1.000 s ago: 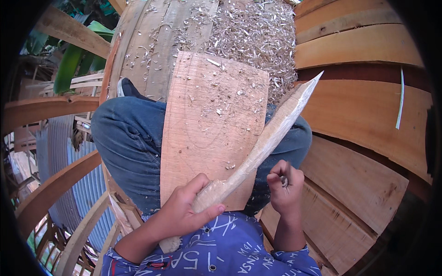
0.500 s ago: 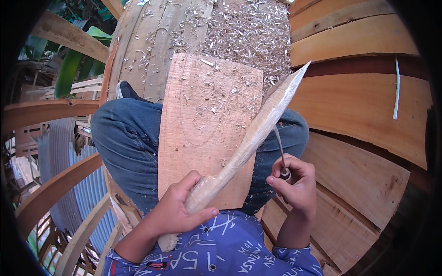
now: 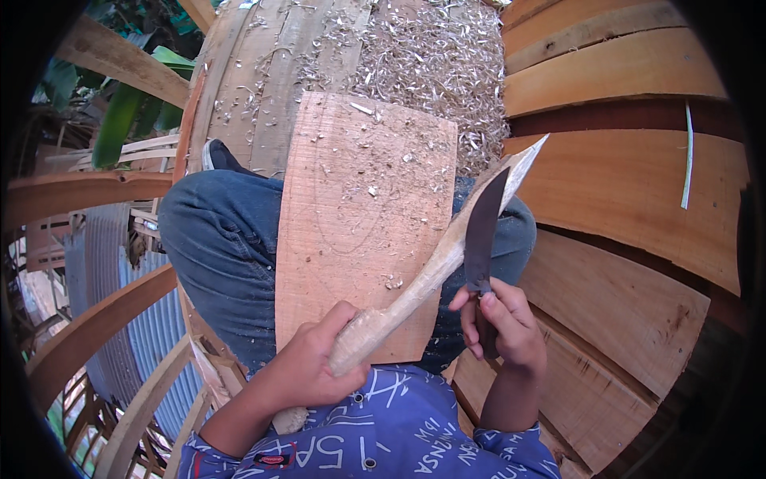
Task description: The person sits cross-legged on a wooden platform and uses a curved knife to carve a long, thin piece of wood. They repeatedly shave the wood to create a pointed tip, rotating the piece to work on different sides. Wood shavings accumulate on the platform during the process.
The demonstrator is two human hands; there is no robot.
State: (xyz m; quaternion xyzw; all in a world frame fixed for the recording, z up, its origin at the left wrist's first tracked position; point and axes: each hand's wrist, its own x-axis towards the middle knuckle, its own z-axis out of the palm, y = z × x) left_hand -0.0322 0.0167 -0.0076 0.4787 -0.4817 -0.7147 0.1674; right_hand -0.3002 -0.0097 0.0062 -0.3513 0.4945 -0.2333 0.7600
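My left hand (image 3: 323, 359) is wrapped round the thick lower part of a pale carved wooden piece (image 3: 419, 289), which slants up to the right and ends in a sharp point. In my right hand (image 3: 508, 323) is a knife (image 3: 483, 231) by its dark handle. Its broad dark blade points upward, flat side showing, and overlaps the upper part of the carved piece; whether it touches the wood I cannot tell. Beneath the carved piece, a flat reddish board (image 3: 351, 207) lies across my lap, with a faint pencilled curve and wood chips on it.
Curled wood shavings (image 3: 435, 68) cover the plank floor (image 3: 239, 88) ahead. Wide wooden planks (image 3: 622, 172) run along the right, with a thin pale strip (image 3: 687, 156) on them. A wooden railing (image 3: 96, 190) stands at the left, with corrugated metal sheets (image 3: 163, 319) beyond it.
The knife has turned from edge-on to showing its flat blade, and my right-hand fingers have shifted on the handle. The carved piece's tip has dropped slightly to the right.
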